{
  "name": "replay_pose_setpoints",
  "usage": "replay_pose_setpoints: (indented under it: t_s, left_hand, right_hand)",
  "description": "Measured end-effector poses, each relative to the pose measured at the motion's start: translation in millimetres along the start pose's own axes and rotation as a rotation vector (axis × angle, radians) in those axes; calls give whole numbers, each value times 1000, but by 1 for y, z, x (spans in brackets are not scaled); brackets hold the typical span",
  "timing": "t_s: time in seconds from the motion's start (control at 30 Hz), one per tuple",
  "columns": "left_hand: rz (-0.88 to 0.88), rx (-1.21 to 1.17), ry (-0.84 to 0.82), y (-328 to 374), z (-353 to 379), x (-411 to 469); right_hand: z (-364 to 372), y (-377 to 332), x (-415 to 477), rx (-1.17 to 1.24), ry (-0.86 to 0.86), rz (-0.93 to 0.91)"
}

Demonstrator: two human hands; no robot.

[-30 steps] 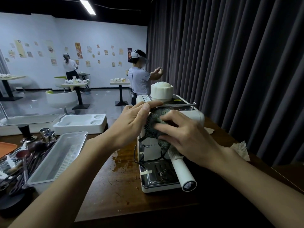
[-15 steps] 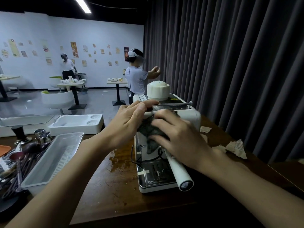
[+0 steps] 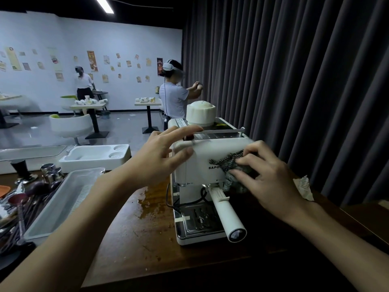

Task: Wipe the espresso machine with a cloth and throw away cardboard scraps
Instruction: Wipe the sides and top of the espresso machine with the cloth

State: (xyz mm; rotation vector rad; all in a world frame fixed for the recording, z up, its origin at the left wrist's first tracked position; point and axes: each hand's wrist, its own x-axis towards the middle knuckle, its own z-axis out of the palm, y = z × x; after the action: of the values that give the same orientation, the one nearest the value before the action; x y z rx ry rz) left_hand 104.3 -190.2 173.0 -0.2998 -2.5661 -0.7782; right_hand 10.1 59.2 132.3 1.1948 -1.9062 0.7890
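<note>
A white espresso machine [image 3: 202,157] stands on the brown wooden table [image 3: 147,239], its white portafilter handle [image 3: 228,213] pointing toward me. My right hand [image 3: 267,175] presses a dark patterned cloth [image 3: 231,165] against the right part of the machine's front, fingers curled over it. Fingers spread, my left hand [image 3: 162,159] rests on the machine's upper left corner and steadies it. A crumpled cardboard scrap [image 3: 304,187] lies on the table to the right, behind my right wrist.
A clear plastic tray [image 3: 63,199] sits at the left beside metal tools [image 3: 19,207] and a white moulded tray [image 3: 94,157]. A wet stain [image 3: 147,203] marks the table left of the machine. Dark curtains [image 3: 294,81] hang close behind. Two people stand by tables in the background.
My right hand has slid the cloth from the middle of the machine's front to its right side. My left hand has opened its fingers and stays at the top left corner.
</note>
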Motion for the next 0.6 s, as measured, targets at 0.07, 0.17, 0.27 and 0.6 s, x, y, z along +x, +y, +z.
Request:
replay_pose_setpoints:
  t_s: [0.07, 0.17, 0.27, 0.6]
  left_hand:
    - [12, 2, -4, -3, 0, 1]
    - [-1, -16, -4, -6, 1, 3]
    - [8, -9, -8, -7, 0, 3]
    - [10, -33, -29, -7, -2, -1]
  right_hand:
    - [4, -14, 8, -11, -28, -32]
    - [18, -41, 21, 21, -128, -120]
    - [30, -59, 30, 46, -199, -199]
    - [3, -3, -3, 38, -91, 4]
